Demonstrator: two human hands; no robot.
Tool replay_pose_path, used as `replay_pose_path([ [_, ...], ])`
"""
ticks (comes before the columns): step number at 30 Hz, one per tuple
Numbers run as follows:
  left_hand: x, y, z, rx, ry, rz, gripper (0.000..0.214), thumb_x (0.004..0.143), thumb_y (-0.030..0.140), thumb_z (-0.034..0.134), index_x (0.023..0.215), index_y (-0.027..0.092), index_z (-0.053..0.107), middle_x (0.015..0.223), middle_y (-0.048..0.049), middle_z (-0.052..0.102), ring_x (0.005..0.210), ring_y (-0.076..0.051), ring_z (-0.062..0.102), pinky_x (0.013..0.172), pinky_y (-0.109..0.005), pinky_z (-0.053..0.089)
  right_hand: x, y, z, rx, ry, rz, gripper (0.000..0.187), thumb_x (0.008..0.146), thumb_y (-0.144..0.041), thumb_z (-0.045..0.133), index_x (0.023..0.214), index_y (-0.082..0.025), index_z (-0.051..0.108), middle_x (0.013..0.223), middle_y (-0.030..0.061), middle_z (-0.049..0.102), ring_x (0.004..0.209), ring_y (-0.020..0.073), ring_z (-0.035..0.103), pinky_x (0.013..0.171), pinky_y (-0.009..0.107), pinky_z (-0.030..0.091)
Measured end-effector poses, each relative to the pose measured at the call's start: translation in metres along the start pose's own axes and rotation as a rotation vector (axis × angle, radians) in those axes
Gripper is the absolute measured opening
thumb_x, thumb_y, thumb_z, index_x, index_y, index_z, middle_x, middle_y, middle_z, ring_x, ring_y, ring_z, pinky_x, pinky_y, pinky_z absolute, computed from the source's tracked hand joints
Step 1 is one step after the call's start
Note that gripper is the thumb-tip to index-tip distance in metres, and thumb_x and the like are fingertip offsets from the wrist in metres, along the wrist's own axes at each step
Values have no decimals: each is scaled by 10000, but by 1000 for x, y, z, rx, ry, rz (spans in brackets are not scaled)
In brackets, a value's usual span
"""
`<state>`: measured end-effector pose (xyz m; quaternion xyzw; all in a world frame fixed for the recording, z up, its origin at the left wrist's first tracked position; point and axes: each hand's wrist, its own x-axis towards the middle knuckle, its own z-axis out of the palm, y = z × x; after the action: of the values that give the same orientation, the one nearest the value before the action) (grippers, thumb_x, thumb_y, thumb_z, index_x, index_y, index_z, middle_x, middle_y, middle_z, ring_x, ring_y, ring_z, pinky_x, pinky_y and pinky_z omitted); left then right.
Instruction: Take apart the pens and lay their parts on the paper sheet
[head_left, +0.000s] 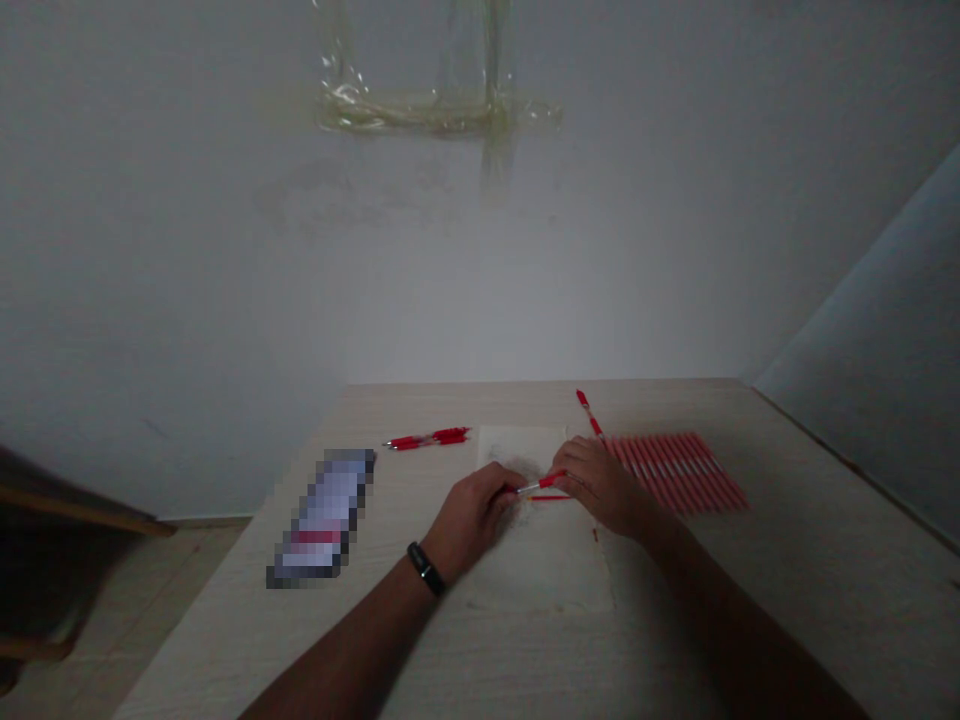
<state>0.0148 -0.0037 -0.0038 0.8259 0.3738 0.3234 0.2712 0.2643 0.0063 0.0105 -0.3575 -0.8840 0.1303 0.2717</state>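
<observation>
Left hand [472,517] is clenched on a red pen section [540,484], whose long axis runs sideways to the right hand [600,487], which appears to grasp a red pen barrel [590,413] angled away; all lie over the paper sheet [521,445].

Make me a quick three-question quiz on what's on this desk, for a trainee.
1. True or false: the left hand wears a black wristband.
2. Multiple choice: the group of red pens lies (a) on the sheet of paper, (b) to the left of it, or (c) in a hand.
3. Short answer: what red item runs between the left hand and the right hand?

Key: 1. True. 2. b. 3. A red pen.
</observation>
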Motion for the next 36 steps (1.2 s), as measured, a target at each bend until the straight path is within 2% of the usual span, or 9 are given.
replay_pose_path([
  [13, 0, 0, 0, -12, -14, 11, 282, 1017, 294, 406, 1077, 190, 661, 991, -79, 703, 894, -194, 640, 816, -300, 481, -2, -4, -2, 40, 6, 15, 281, 1047, -319, 400, 1169, -202, 624, 1065, 85, 637, 1034, 231, 544, 931, 410, 396],
  [17, 0, -1, 1, -10, -26, 10, 283, 1015, 297, 410, 1073, 190, 666, 997, -79, 707, 907, -195, 645, 821, -301, 482, -2, -4, -1, 3, -9, 6, 289, 1051, -330, 397, 1007, -195, 648, 975, 65, 634, 958, 217, 544, 889, 392, 396],
  [22, 0, 2, 0, -63, -61, -7, 231, 993, 273, 460, 1038, 187, 669, 964, -67, 705, 879, -193, 632, 812, -301, 470, -1, 0, 2, -51, -8, -12, 355, 1052, -363, 391, 833, -185, 606, 872, 49, 609, 880, 207, 524, 847, 383, 379],
  [26, 0, 4, -1, -124, -84, -23, 171, 953, 269, 529, 988, 173, 666, 906, -61, 687, 825, -186, 605, 753, -287, 456, -1, 1, 4, -61, -12, -36, 394, 1045, -417, 382, 800, -189, 589, 850, 45, 592, 858, 206, 509, 834, 373, 374],
  [31, 0, 4, -1, -143, -57, -35, 113, 888, 271, 608, 883, 163, 639, 773, -22, 617, 721, -161, 538, 660, -261, 416, 0, -4, 3, -51, -20, -58, 405, 1038, -447, 383, 784, -190, 565, 838, 41, 582, 841, 200, 497, 811, 358, 365],
  [36, -1, 5, -1, -72, 0, -45, 57, 886, 231, 619, 876, 175, 614, 828, -27, 635, 757, -163, 554, 679, -259, 413, 2, -10, 3, -88, -6, -64, 424, 1042, -457, 351, 778, -191, 549, 830, 43, 575, 832, 202, 484, 791, 355, 354],
])
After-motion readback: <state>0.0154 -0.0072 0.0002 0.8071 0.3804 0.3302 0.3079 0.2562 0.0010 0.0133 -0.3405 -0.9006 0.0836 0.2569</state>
